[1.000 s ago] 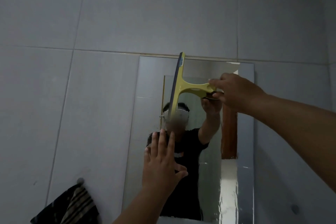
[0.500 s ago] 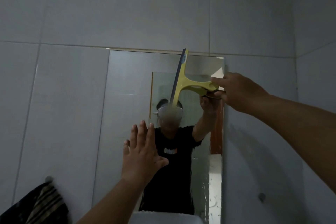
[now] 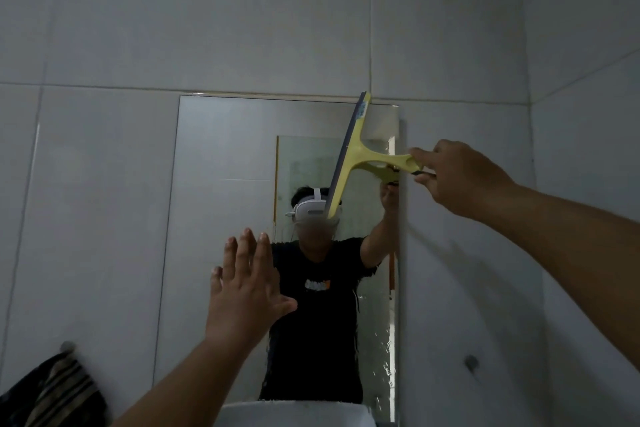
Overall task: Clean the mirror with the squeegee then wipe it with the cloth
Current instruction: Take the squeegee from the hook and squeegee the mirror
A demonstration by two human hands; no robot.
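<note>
Low at the left edge: we see a dark striped cloth [image 3: 52, 388] hanging from a hook [image 3: 67, 346], its lower part cut off by the frame, so we cannot tell its full shape.
Bottom edge: a pale rounded object [image 3: 294, 413] sits under the mirror, cut off; we cannot tell what it is.
Handle end: our right fingers cover the end of the squeegee handle, and a small dark part shows just under them; we cannot make it out.
Mirror [image 3: 221, 218]: a tall frameless pane fixed flat on the wall, its top edge along a grout line; streaks and droplets show down its right side.
Room: large pale grey tiles [image 3: 242, 17], dim light, a corner of the walls at the right.
Right hand [image 3: 460, 177]: closed around the handle of the yellow squeegee [image 3: 360, 156], thumb and fingers pinching it.
Squeegee: blade set nearly upright, slightly tilted, against the upper right of the mirror, its top end at the mirror's top edge.
Left hand [image 3: 246, 288]: empty, palm toward the glass, fingers straight and spread, thumb out; we cannot tell whether it touches the glass.
</note>
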